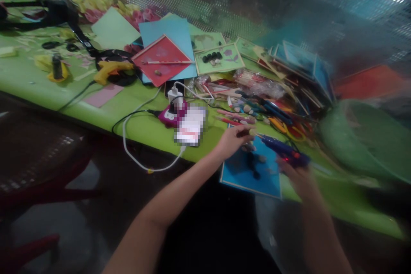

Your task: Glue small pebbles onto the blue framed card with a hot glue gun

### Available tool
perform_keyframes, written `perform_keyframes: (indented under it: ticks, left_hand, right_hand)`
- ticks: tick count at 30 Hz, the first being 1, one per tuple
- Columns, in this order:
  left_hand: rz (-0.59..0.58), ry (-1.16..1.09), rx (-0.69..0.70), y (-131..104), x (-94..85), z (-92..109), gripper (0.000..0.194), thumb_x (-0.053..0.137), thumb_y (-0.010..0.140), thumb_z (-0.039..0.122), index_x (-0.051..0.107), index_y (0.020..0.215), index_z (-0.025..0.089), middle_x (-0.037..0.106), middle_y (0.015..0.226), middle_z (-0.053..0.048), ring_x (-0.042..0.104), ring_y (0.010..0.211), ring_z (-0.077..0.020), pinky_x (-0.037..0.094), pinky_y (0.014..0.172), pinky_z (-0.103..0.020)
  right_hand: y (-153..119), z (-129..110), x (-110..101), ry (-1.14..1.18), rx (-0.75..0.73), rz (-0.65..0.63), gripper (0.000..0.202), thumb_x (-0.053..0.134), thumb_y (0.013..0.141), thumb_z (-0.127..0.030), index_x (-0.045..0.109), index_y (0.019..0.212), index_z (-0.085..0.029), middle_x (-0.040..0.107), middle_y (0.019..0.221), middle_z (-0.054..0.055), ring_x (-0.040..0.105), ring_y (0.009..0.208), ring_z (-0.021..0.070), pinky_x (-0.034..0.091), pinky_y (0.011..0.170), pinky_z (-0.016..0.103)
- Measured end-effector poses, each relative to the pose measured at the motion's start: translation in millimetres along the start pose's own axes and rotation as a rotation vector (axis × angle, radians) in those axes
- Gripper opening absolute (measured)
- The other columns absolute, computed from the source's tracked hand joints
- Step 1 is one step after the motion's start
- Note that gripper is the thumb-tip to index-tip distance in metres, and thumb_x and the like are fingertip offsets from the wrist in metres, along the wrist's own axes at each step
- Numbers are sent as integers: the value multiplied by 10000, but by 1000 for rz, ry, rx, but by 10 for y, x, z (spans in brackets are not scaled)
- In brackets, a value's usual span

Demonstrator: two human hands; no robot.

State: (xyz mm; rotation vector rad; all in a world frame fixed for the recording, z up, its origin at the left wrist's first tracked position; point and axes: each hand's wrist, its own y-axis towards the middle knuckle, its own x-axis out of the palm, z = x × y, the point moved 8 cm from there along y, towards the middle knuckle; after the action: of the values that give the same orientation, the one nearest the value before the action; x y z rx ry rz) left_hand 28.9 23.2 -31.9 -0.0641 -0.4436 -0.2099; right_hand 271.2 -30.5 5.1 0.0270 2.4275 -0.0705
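My right hand (297,175) is wrapped round a dark blue hot glue gun (282,149) with a small red light on it. The gun's nozzle points left, up against a small yellowish piece (252,132) pinched in the fingertips of my left hand (235,139); its kind is too blurred to tell. Beneath both hands lies a blue framed board (234,175) at the table's front edge. Dark shapes and a few stone-like lumps (262,159) sit on the board.
A phone (192,126) on a white cable lies left, beside a purple power strip (168,115). Behind are pencils, scissors (279,125), a red framed board (163,62) and a green framed board (220,60). A green basin (362,137) stands right; a yellow glue gun (112,70) lies left.
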Motion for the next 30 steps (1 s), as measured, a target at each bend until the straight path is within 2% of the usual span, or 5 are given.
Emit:
perform_keyframes:
  ticks: [6,14,20,26,30]
  left_hand:
    - [-17,-18,-3,-23,19,22,455,836,764,263,754,1195,140,761,951,-58,699,813,-153,575,792,-277]
    - [-7,-24,0,10,7,-20,438,850,758,288,764,1161,138,767,949,-62,707,842,-158,570,813,-275]
    - [-45,-27,-12,-15,43,7,439,848,758,286,755,1161,138,752,881,-51,709,785,-158,583,780,-283]
    - [-29,-3,2,-14,27,15,394,834,774,285,767,1136,143,762,903,-55,717,802,-160,582,783,-274]
    - [-31,-19,-5,-6,38,1,415,820,773,231,755,1170,134,764,907,-56,714,781,-150,580,764,-265]
  right_hand:
    - [9,-159,22,-7,-23,31,343,746,786,-543,764,830,-203,712,663,30,652,603,223,535,595,334]
    - [17,-36,-5,-13,7,16,323,754,788,-526,753,835,-206,704,662,25,647,614,223,539,610,343]
    - [29,-159,17,-3,-66,42,352,752,776,-565,744,765,-213,716,659,41,667,625,238,545,608,344]
    - [18,-112,17,3,-53,26,339,742,790,-543,754,826,-206,724,661,35,658,596,227,534,565,333]
    - [-12,-221,16,-5,-37,43,341,747,760,-556,733,747,-215,696,612,28,638,579,221,528,559,323]
